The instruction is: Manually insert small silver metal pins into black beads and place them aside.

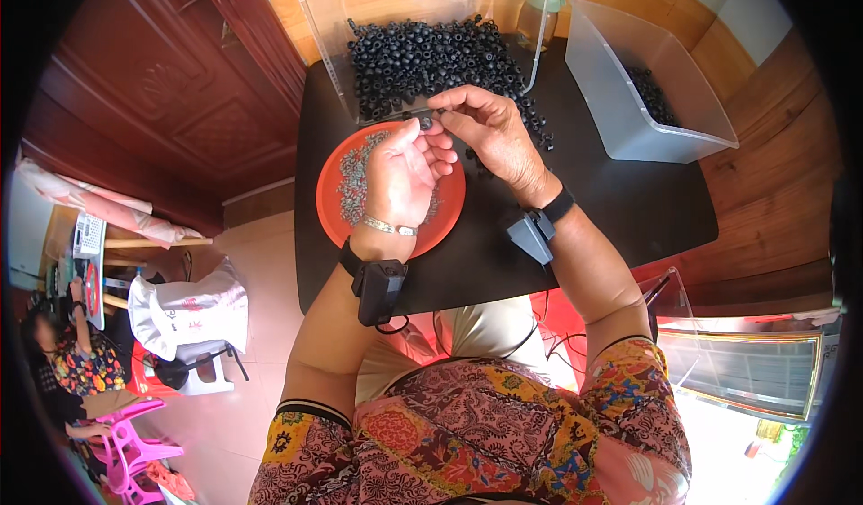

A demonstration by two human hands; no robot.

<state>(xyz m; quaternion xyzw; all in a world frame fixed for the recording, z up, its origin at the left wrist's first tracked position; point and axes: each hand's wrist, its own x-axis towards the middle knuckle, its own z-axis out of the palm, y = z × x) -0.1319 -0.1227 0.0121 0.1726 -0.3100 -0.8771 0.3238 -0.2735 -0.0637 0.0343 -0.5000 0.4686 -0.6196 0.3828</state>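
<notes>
My left hand (404, 177) is palm up over the orange round tray (329, 201), pinching a small black knob-like part (426, 124) between thumb and forefinger. Close against it, my right hand (490, 132) has thumb and forefinger pressed together at that part; whatever is between those fingertips is too small to make out. Many small silvery metal pieces (352, 180) lie in the tray, partly hidden under my left hand. Just beyond both hands, a heap of similar black parts (431, 56) fills the front of a clear plastic bin (333, 60).
Loose black parts (539, 132) lie on the dark table (620, 208) right of the bin. A second translucent bin (629, 123) with some black parts stands at the right. Behind is a jar (539, 15). Another person (85, 361) sits far left, near a white bag (191, 307).
</notes>
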